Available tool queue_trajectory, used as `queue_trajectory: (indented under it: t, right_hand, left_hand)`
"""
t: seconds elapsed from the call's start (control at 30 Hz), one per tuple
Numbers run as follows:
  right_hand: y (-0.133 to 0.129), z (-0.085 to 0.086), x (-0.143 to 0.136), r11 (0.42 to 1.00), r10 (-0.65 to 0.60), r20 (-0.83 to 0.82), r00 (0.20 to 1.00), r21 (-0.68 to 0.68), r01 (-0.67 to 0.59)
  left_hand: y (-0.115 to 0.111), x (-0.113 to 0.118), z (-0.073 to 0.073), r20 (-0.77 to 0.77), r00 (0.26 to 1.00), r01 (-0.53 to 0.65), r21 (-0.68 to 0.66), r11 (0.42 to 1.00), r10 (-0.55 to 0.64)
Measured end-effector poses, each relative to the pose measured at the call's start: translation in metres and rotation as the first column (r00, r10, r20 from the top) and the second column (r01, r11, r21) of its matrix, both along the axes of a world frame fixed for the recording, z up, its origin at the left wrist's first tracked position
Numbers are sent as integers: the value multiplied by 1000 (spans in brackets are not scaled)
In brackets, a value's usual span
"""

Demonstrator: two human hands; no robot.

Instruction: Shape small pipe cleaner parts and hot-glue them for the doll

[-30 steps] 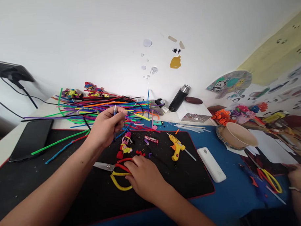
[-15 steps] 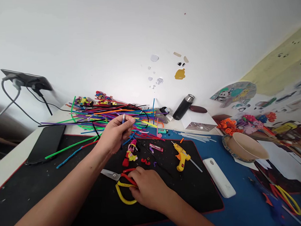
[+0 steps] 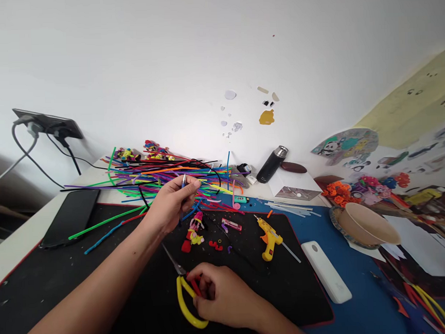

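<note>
My left hand (image 3: 174, 200) is raised over the back of the black mat, fingers closed around a slim blue pen (image 3: 184, 180) with a silver tip pointing up. Much of the pen is hidden by the fingers. My right hand (image 3: 227, 294) grips the handles of a pair of scissors (image 3: 181, 285), one yellow and one red; the blades point away to the upper left. Just beyond lies a small pink, red and yellow pipe-cleaner doll (image 3: 194, 233). Near it are red curled bits (image 3: 215, 245) and a small pink tube (image 3: 232, 224).
A yellow hot glue gun (image 3: 269, 238) lies to the right, beside a white case (image 3: 326, 272). Many coloured pipe cleaners (image 3: 164, 174) are heaped at the back. A phone (image 3: 69, 218) rests at left; a black flask (image 3: 271, 165) leans on a white box (image 3: 296, 184). Far right stands a bowl (image 3: 372, 223).
My right hand has drawn the scissors nearer to me and turned them, so the blades point more away. My left hand keeps its hold. The view has tilted up slightly.
</note>
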State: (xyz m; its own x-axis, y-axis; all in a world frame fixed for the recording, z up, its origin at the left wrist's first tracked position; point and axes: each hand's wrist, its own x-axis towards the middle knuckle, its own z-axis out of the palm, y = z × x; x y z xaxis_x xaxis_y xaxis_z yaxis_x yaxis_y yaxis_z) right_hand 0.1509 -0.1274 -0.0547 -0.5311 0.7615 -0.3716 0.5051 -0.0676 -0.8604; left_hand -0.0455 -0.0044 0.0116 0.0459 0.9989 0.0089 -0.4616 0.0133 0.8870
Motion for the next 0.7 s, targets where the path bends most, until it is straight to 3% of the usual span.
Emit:
queue_trajectory:
  t: [0.13, 0.27, 0.37, 0.53, 0.6, 0.7]
  right_hand:
    - [-5, -19, 2, 949, -112, -210, 971, -314, 42]
    - [-11, -26, 9, 885, -191, -319, 928, -465, 22]
    - [-16, -24, 16, 829, -316, -440, 841, -559, 19]
    - [-13, -20, 24, 891, -385, -658, 647, -448, 74]
    - [-8, -17, 23, 903, -401, -658, 637, -401, 154]
    - [-1, -6, 24, 916, -388, -598, 701, -337, 220]
  left_hand:
    - [0, -1, 1, -7, 1000, -17, -13, 1000, 17]
    - [1, -2, 3, -7, 999, -36, -22, 999, 36]
    - [1, -5, 5, -2, 998, -56, -6, 998, 56]
    - [0, -6, 7, 28, 996, -85, 29, 996, 84]
    - [-1, -4, 6, 28, 997, -78, 19, 997, 78]
    - [-2, -1, 6, 19, 998, -67, -4, 998, 67]
